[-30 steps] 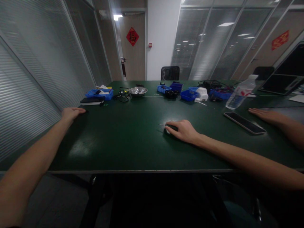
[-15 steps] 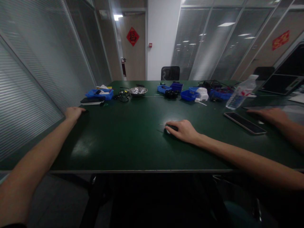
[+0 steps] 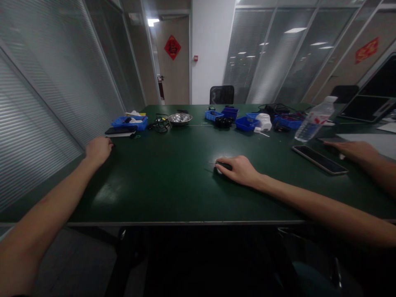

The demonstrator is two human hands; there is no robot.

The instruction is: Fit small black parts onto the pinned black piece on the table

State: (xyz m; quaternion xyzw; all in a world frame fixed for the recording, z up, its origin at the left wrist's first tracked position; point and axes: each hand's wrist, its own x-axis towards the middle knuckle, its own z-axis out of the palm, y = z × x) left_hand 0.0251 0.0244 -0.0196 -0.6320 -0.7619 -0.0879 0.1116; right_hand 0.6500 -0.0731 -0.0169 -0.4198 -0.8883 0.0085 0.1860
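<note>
My right hand [image 3: 243, 170] rests on the green table [image 3: 161, 177], its fingers wrapped round a small screwdriver [image 3: 225, 166]. The dark handle shows between thumb and forefinger, and the thin metal shaft points left, just over the tabletop. Far to the left, my left hand [image 3: 99, 150] lies closed near the table's left edge. A bit of something dark peeks out by its fingertips, but the hand hides the rest. Behind that hand lie a dark notebook [image 3: 120, 130] and a blue tray [image 3: 130, 122] with small items in it.
A metal bowl [image 3: 180, 119], black cables [image 3: 159, 123] and blue bins [image 3: 246, 123] stand along the back. At right are a water bottle [image 3: 314, 119], a phone [image 3: 319, 159] and another person's hand [image 3: 355, 150] beside a pale sheet [image 3: 368, 140].
My left hand has turned and shifted slightly right, its fingers more curled. My right hand has stayed put with the screwdriver. The other person's hand has moved slightly.
</note>
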